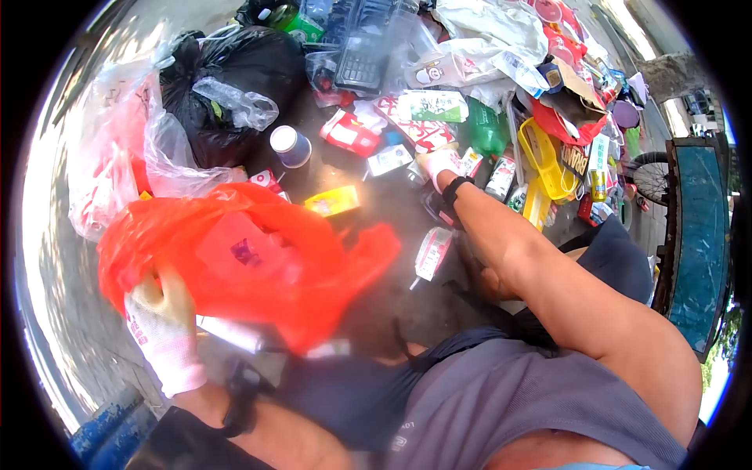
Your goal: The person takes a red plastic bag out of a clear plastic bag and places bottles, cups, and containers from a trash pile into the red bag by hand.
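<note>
A red plastic bag (258, 258) spreads across the left of the view, its right end blurred. My left hand (164, 321), in a white and pink glove, is closed on the bag's lower left edge. Gloved as well, my right hand (440, 164) reaches to the litter in the middle; its fingers are partly hidden and what they touch is too small to make out. Just left of it lies a white carton (389, 160), with a red patterned packet (419, 129) above. A yellow box (333, 201) and a paper cup (291, 146) are beyond the red bag.
Black bags (235, 86) and a clear bag (110, 149) stand at the upper left. Plastic trays (368, 47), a green bottle (486, 129) and a yellow basket (544, 160) are in the heap. A blue cart side (699, 243) and a wheel (652, 178) are at right.
</note>
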Tool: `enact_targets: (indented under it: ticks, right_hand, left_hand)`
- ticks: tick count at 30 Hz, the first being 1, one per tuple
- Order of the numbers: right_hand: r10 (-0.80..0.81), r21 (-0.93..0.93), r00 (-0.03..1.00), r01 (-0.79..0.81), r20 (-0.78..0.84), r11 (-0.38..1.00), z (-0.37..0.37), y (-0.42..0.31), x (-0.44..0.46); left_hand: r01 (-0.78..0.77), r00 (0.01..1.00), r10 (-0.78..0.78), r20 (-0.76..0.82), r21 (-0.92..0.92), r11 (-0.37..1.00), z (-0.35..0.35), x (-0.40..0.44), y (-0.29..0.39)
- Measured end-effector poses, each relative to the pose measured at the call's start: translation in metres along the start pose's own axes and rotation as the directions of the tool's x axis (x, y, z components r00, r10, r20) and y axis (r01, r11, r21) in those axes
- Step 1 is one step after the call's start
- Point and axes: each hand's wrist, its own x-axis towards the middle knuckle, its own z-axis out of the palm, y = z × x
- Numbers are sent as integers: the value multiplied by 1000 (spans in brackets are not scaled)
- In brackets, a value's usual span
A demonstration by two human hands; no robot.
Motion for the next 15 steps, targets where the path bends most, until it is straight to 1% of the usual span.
enact_targets:
  ticks: [2, 3, 4, 5, 6, 7, 9, 10, 11, 12, 13, 14, 15]
  right_hand:
    - [72, 94, 992, -82, 105, 992, 6, 5, 13]
    - [112, 192, 969, -155, 221, 969, 6, 8, 18]
    - [155, 372, 930, -281, 334, 885, -2, 3, 8]
    - [170, 511, 874, -412, 454, 754, -10, -2, -3]
    - [103, 655, 781, -581, 616, 482, -18, -9, -19]
    - [-20, 667, 673, -728, 739, 160, -26, -19, -41]
    - [-248, 566, 578, -815, 778, -125, -47, -39, -96]
    - [-264, 645, 630, -763, 731, -35, -51, -43, -126]
    - [-213, 736, 708, -670, 674, 101, -56, -50, -152]
    - [-307, 836, 779, -529, 547, 149, -50, -52, -165]
    - [-405, 915, 821, -364, 402, 173, -52, -60, -179]
    - [-493, 968, 834, -191, 247, 161, -57, -69, -189]
    - [-574, 992, 814, -10, 84, 129, -82, -94, -211]
  left_hand:
    - [41, 999, -41, 15, -2, 999, -2, -1, 5]
    - [-6, 1000, 7, -16, 16, 1000, -2, -2, 6]
    - [-50, 998, 52, -46, 39, 998, -2, -3, 5]
    - [-89, 993, 94, -73, 66, 994, -1, -5, 4]
    - [-130, 981, 139, -134, 70, 989, 2, -6, 4]
    - [-87, 992, 96, -78, 111, 990, 2, -6, 3]
    - [2, 1000, -8, 30, 210, 978, -4, -7, 1]
    - [6, 999, -13, 29, 235, 972, -6, -6, 6]
    - [8, 999, -15, 29, 255, 967, -7, -3, 10]
    - [-33, 999, 34, -5, 190, 981, -3, -2, 7]
    - [-42, 999, 43, -2, 200, 979, -2, -2, 5]
    - [-30, 999, 33, -14, 177, 984, -4, -3, 8]
    - [-21, 999, 25, -28, 152, 988, -6, -2, 13]
